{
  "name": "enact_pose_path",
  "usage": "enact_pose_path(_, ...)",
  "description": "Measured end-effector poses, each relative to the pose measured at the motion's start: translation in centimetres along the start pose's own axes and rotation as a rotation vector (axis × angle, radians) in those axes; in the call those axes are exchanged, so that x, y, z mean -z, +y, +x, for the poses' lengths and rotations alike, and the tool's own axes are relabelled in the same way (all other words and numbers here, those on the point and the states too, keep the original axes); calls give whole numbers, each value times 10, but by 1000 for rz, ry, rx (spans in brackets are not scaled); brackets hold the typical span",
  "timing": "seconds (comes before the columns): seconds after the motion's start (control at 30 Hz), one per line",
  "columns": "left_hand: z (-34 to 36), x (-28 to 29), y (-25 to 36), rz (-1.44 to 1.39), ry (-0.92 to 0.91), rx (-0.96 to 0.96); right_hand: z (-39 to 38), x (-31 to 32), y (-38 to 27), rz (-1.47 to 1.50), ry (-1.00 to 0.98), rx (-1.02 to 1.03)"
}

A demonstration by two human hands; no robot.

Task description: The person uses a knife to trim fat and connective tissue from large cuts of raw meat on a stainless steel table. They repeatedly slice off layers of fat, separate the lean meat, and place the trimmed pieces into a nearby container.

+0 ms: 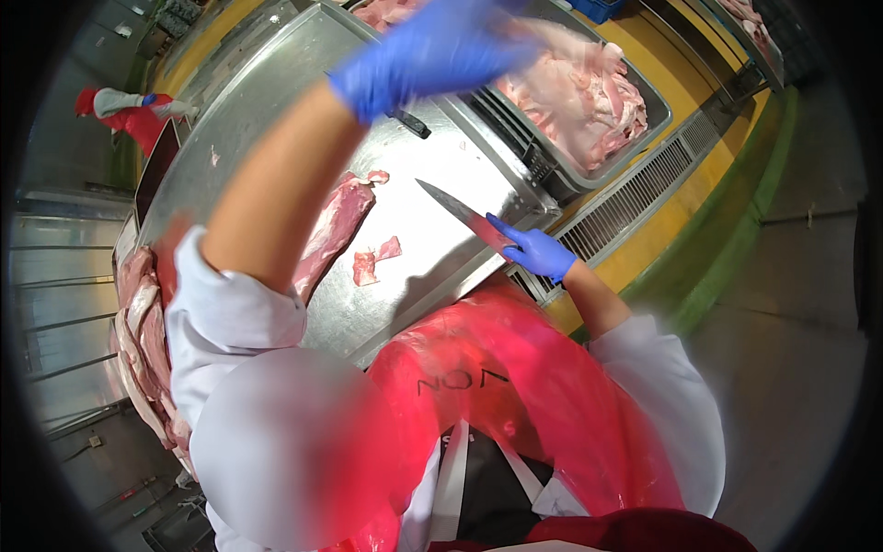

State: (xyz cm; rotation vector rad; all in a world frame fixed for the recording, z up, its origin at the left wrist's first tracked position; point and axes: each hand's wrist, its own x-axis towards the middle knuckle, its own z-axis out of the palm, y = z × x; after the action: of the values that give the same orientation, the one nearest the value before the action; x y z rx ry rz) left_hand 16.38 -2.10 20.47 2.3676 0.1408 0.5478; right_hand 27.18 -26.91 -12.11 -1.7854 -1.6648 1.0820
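My left hand (432, 57), in a blue glove, is stretched out over the far side of the metal table toward a grey bin (655, 138) of pale meat trimmings (584, 106). Motion smears its fingers, so what they hold, if anything, is unclear. My right hand (544, 255), also gloved in blue, grips a knife (457, 210) at the table's right edge, blade pointing up and left. Between my arms lies a long piece of pink meat (338, 221), partly hidden by my left forearm. Small meat scraps (365, 267) rest beside it.
A black-handled tool (410, 123) lies on the metal table (432, 152), partly covered by my left hand. Long meat strips (145, 345) hang or lie at the left. Another person (138, 112) in red and white stands far left. A floor grating (635, 189) runs right of the table.
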Motion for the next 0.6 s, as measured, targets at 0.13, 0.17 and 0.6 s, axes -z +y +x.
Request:
enact_pose_path(0.13,-219,-110,-166,536,-176,205,-13,3,10,160,49,-66)
enact_pose_path(0.17,-270,-141,-170,495,-256,348,-17,6,8,202,77,-113)
enact_pose_path(0.6,-749,-134,-94,722,486,1284,118,-35,-50,97,-197,58)
